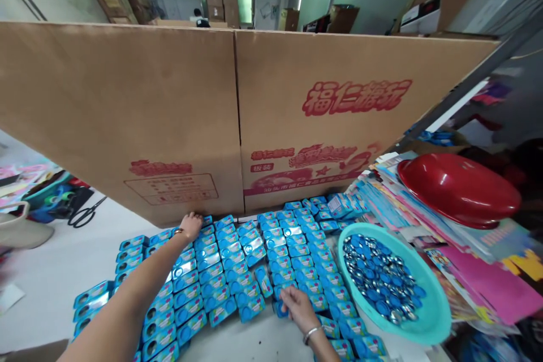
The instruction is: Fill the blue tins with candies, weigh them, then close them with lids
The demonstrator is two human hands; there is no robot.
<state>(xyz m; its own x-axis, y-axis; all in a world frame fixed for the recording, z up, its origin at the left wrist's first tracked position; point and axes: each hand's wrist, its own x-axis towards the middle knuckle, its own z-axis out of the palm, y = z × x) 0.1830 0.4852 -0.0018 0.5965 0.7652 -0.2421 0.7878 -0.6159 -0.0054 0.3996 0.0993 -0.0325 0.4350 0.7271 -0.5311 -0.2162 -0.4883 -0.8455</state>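
Rows of small blue boxes (212,272) with printed labels cover the table. Dark round openings show on several boxes at the left, while many in the middle have blue circles there. My left hand (192,227) reaches to the back of the rows, against the cardboard, its fingers curled down on a box; anything in them is hidden. At the front, my right hand (299,306) is closed beside a blue box (279,309), fingertips drawn together; what they pinch is too small to make out. A turquoise basin (436,317) to the right holds blue and silver round pieces (382,277).
A tall cardboard panel (169,96) with red print stands behind the boxes. On the right, a red bowl-like item (460,189) lies on stacked printed sheets (407,209). Black-handled scissors (85,215) and a pale jug (23,229) are at the left.
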